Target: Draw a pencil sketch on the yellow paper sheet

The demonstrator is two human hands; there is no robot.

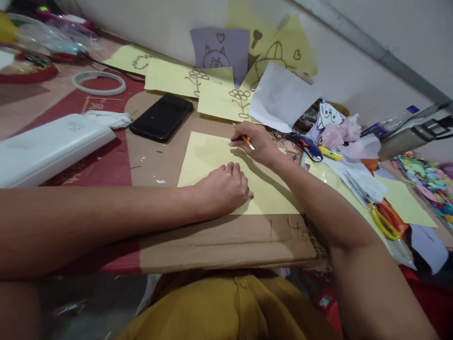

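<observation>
A sheet of yellow paper [208, 151] lies on the cardboard in front of me. On its left part rests my left hand [226, 188], fingers curled in and closed; whatever may be under them is hidden. My right hand [255, 140] is closed around an orange pencil [247, 141] over the paper's upper edge. The pencil's white end points toward me, and its other end shows just past my fingers. I make out no drawn lines on this sheet. Behind it are yellow sheets with flower drawings [219, 101] and a white sheet [279, 97].
A black phone [163, 117], a white case [53, 148] and a white tape ring [99, 89] lie at left. Against the wall lean a purple drawing [233, 52] and yellow ones. Yellow-handled scissors [384, 222], a blue glue gun [307, 145] and a metal bottle [406, 137] are at right.
</observation>
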